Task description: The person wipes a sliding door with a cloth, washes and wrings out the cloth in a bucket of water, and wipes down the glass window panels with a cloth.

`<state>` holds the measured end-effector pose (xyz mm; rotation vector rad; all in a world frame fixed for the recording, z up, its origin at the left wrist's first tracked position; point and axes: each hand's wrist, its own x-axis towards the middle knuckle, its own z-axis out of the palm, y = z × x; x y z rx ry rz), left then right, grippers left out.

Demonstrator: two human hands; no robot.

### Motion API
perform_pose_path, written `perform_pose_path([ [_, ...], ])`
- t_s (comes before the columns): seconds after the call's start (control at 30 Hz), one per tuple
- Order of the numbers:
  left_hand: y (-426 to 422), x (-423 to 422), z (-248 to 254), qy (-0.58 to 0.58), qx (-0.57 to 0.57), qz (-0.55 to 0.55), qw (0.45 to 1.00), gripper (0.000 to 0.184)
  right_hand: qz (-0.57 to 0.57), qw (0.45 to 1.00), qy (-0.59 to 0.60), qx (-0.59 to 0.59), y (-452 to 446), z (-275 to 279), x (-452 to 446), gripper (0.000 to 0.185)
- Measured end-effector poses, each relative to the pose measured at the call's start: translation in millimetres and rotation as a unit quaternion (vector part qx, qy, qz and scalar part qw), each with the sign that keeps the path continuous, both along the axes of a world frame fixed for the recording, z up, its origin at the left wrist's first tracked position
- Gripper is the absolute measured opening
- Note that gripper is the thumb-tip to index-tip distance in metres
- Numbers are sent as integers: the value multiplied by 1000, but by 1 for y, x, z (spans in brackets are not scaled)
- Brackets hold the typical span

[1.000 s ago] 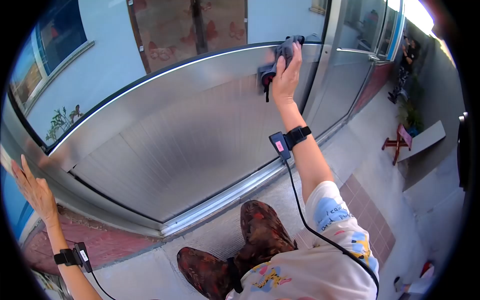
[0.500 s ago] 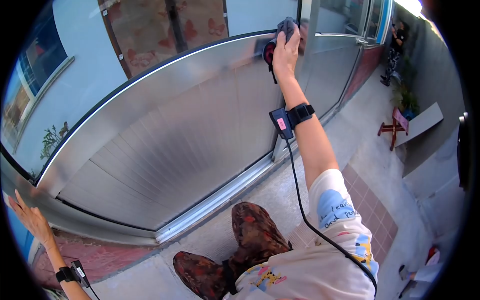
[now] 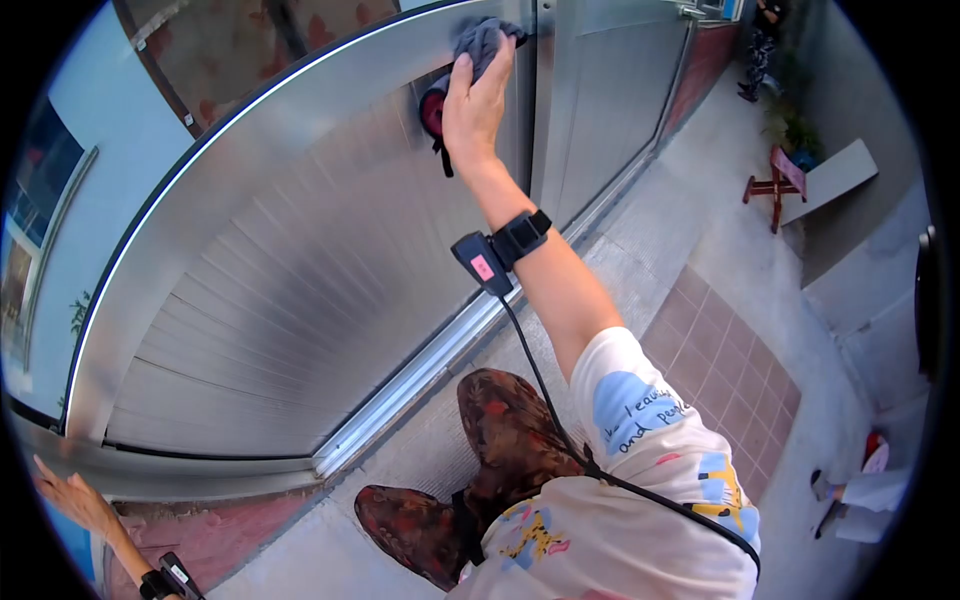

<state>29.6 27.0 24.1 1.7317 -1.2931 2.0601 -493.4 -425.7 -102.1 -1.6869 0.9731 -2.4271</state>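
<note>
Currently, right hand [image 3: 477, 112] curled over grey cloth [image 3: 478, 42] against metal panel [image 3: 330, 270]; left hand [image 3: 80, 502] open, empty; plant [image 3: 799, 137] in blue pot [image 3: 803, 158].

"What's over on the right?"
"A small red stool [image 3: 775, 194] with crossed legs, and a pale board [image 3: 838, 178] slanting just beside it"
"Behind those?"
"A green plant [image 3: 798, 135], then a person [image 3: 761, 55] in patterned trousers, cut off by the upper edge"
"Lower down?"
"Brownish-pink tiles [image 3: 725, 370] bordering grey floor [image 3: 700, 210], and someone's pale trouser legs [image 3: 878, 492] near the right edge"
</note>
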Motion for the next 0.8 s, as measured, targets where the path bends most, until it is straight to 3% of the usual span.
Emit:
perform_pose_path([
  [0.03, -1, -2, 1, 2, 1, -3, 1000, 59, -10, 999, 47, 0, 6, -21, 8, 56],
  [0.13, -4, -10, 3, -3, -2, -3, 1000, 59, -4, 999, 23, 44, -3, -50, 1, 57],
  [0.23, 1, 11, 0, 9, 5, -9, 1000, 58, -8, 999, -12, 47, -25, -16, -29, 59],
  [0.33, 9, 24, 4, 24, 21, 8, 999, 57, -19, 999, -21, 34, -38, -20, -38, 60],
  [0.37, 10, 25, 4, 24, 23, 23, 999, 57, -21, 999, -20, 39, -39, -35, -38, 60],
  [0.47, 12, 31, 6, 23, 26, 28, 999, 57, -20, 974, -169, 148, -48, -114, -22, 62],
  [0.57, 10, 33, 7, 4, 27, 30, 999, 57, -40, 912, -283, 295, -38, -208, 1, 69],
  [0.63, 12, 34, 9, -13, 24, 48, 998, 56, 62, 786, -402, 466, -33, -254, 6, 65],
  [0.7, 11, 28, 6, -22, 18, 65, 997, 56, 87, 761, -432, 476, -28, -239, 9, 63],
  [0.77, 4, 10, 4, -19, 28, 3, 999, 59, 72, 864, -353, 351, -12, -166, 11, 61],
  [0.8, 3, 10, 5, -20, 30, 2, 999, 59, 40, 930, -257, 261, -7, -129, 13, 61],
])
